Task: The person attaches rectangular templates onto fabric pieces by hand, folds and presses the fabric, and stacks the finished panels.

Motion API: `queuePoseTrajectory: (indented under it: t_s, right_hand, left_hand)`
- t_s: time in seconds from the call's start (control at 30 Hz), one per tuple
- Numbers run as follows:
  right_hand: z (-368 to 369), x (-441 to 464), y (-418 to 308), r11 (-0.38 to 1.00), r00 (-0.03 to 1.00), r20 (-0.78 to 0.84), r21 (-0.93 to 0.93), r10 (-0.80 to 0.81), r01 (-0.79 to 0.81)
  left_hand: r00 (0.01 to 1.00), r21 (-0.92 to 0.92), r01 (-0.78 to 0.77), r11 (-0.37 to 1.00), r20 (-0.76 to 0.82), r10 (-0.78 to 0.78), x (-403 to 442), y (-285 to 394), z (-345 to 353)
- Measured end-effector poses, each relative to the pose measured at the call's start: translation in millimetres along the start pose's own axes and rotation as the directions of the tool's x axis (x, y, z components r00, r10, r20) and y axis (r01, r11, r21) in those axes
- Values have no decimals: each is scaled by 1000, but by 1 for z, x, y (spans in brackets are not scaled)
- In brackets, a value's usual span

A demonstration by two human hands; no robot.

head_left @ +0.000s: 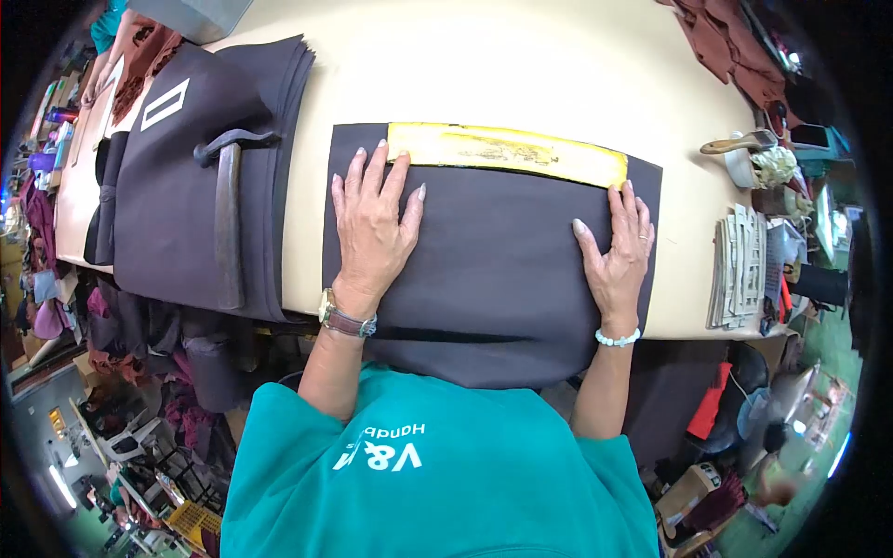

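Observation:
A dark fabric or leather sheet (493, 251) lies on the pale table, its near part hanging over the front edge. Across its far edge rests a long yellow strip (507, 152) with a worn, smudged middle. My left hand (374, 223) lies on the sheet with fingers spread, its fingertips at the strip's left end. Near the strip's right end is my right hand (619, 256), fingers apart, one fingertip at the strip's lower corner and the thumb on the sheet. Neither hand is wrapped round anything.
A hammer (229, 214) lies on a stack of dark sheets (177, 209) at left, beside a white rectangular frame (166, 104). At right are a wooden-handled brush (739, 143), a white container (741, 169) and pale card pieces (737, 270). Another person's hand shows at the upper left.

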State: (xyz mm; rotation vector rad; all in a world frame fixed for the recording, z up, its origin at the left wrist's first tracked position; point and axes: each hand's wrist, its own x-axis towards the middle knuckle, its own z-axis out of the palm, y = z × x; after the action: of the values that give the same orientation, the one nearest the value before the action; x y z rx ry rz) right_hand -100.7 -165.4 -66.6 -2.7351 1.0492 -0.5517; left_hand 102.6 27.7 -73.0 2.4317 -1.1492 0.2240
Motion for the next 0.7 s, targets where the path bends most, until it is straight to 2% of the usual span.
queuePoseTrajectory:
  t_s: [0.47, 0.7]
  right_hand:
    - [-1, -1, -3, 1000, 999, 24, 2, 24, -24]
    - [-5, 1, -5, 1000, 998, 62, 7, 26, -26]
  left_hand:
    - [998, -54, -30, 998, -57, 26, 2, -2, -2]
    - [1000, -24, 27, 999, -1, -27, 5, 2, -6]
